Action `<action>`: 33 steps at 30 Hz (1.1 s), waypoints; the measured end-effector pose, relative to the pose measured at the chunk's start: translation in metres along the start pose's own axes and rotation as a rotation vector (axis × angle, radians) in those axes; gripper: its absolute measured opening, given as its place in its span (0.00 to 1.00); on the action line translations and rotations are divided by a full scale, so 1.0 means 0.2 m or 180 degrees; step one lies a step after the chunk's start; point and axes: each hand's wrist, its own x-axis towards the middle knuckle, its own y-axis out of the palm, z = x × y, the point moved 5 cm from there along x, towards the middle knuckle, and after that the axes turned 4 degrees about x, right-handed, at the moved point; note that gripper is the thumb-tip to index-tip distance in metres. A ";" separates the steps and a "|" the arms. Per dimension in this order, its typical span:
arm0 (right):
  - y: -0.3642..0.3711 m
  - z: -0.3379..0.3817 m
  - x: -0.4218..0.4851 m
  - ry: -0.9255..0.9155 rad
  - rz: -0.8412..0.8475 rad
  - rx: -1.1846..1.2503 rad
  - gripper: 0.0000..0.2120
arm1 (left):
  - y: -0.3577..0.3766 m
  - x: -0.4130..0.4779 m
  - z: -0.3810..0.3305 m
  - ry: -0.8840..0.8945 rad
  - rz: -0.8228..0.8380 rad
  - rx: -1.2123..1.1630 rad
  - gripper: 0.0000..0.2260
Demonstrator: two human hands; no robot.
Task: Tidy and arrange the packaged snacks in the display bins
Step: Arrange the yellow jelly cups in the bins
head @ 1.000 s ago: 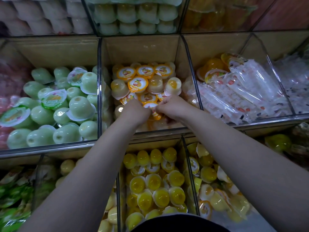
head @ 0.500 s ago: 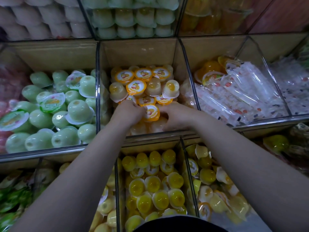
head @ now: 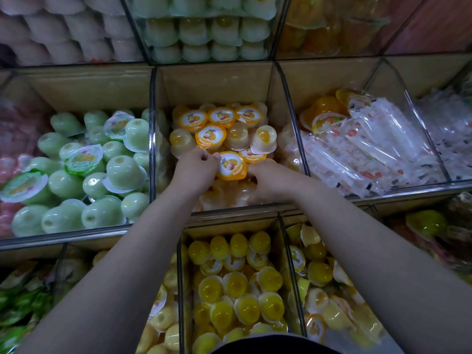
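Head view, looking down on tiered display bins.

**L hand** (head: 195, 171): inside centre bin (head: 217, 83), front half, left of mid. Fingers (head: 204, 155) curled together, tips pinching upper-left rim of orange-lid cup (head: 231, 166).

**R hand** (head: 268, 180): same bin, front half, right of mid. Knuckles up, thumb side touching cup's right edge. Fingers tucked down into the pile and hidden, so cannot tell whether clamped on anything.

**Orange-lid cup:** lid up, slightly tilted, lying on top of the pile betw. both hands, approx. mid-bin.

**Other cups** (head: 238, 139) in centre bin: three lid-up in a row along back of pile, one more lid-up just in front. Several dome-up beside them, orientations mixed. Pale cups heaped under both hands near front rim.

**Neighbours:**
- Left bin: green cups (head: 122, 172), mostly dome-up, a few lid-up, jumbled.
- Right bin: clear stick packets (head: 370, 144) lying slantwise, w/ some orange cups at back-left corner.
- Lower tier, directly in front of centre bin: yellow cups (head: 237, 284), mostly dome-up.
- Upper tier, behind: pale cups (head: 204, 34) stacked in rows behind a clear wall.

Both forearms bare, reaching over lower tier.
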 end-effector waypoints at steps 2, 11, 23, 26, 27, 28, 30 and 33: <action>0.00 -0.01 0.00 0.0033 -0.0154 0.0044 0.27 | -0.01 0.00 0.00 -0.0029 -0.0064 -0.0188 0.16; 0.01 -0.02 0.03 0.0129 -0.0032 0.0024 0.18 | 0.03 0.03 0.01 -0.0203 0.0056 -0.0572 0.13; -0.11 -0.04 0.00 0.0144 -0.1417 0.1285 0.22 | 0.03 0.03 -0.01 -0.0080 0.0107 -0.0916 0.06; -0.08 -0.01 0.00 0.0023 -0.1065 0.1325 0.31 | 0.03 0.02 -0.02 0.0045 0.0113 -0.0813 0.11; -0.07 -0.01 0.00 -0.0003 -0.0959 0.1272 0.34 | 0.03 0.02 -0.02 0.0077 0.0108 -0.0775 0.12; -0.06 -0.01 0.00 -0.0018 -0.0889 0.1212 0.35 | 0.02 0.02 -0.02 0.0101 0.0097 -0.0723 0.12; -0.05 -0.01 0.01 -0.0038 -0.0811 0.1139 0.36 | 0.02 0.02 -0.01 0.0131 0.0085 -0.0587 0.11; -0.06 0.00 0.00 -0.0084 -0.0950 0.1113 0.34 | 0.02 0.02 0.00 0.0135 0.0117 -0.0362 0.07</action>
